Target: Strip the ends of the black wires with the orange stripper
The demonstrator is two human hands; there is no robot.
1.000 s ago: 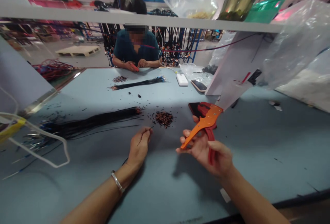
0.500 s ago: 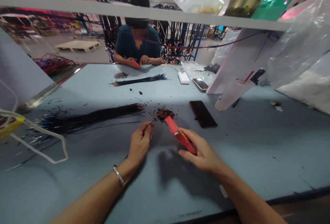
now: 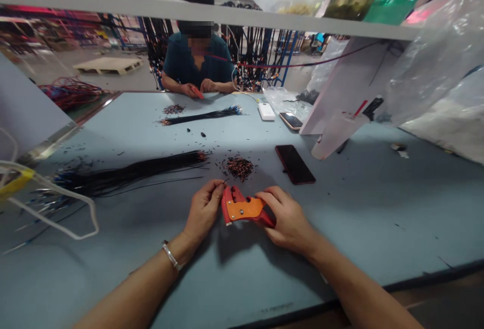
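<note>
Pinched between the thumb and fingers of my left hand [image 3: 204, 208] is a thin black wire [image 3: 226, 181], its end poking out toward the tool. My right hand [image 3: 289, 218] grips a red and orange wire stripper [image 3: 244, 209] by its handles. The stripper's head is right beside my left fingertips; whether the wire lies in its jaws I cannot tell. Just beyond, a heap of cut insulation bits [image 3: 239, 167] lies on the table. To the left stretches a bundle of black wires [image 3: 139, 171] with blue and white ends.
A dark phone [image 3: 295, 164] lies right of the heap. Across the table [image 3: 359, 208] a person [image 3: 198, 61] holds a red tool near a second wire bundle [image 3: 200, 116]. A shelf [image 3: 212, 16] spans above. At left a white cable [image 3: 56, 228] loops over the table.
My right hand has turned the stripper sideways and brought its head left, up against my left fingertips. My left hand stays nearly in place, still pinching the wire. The view has shifted slightly.
</note>
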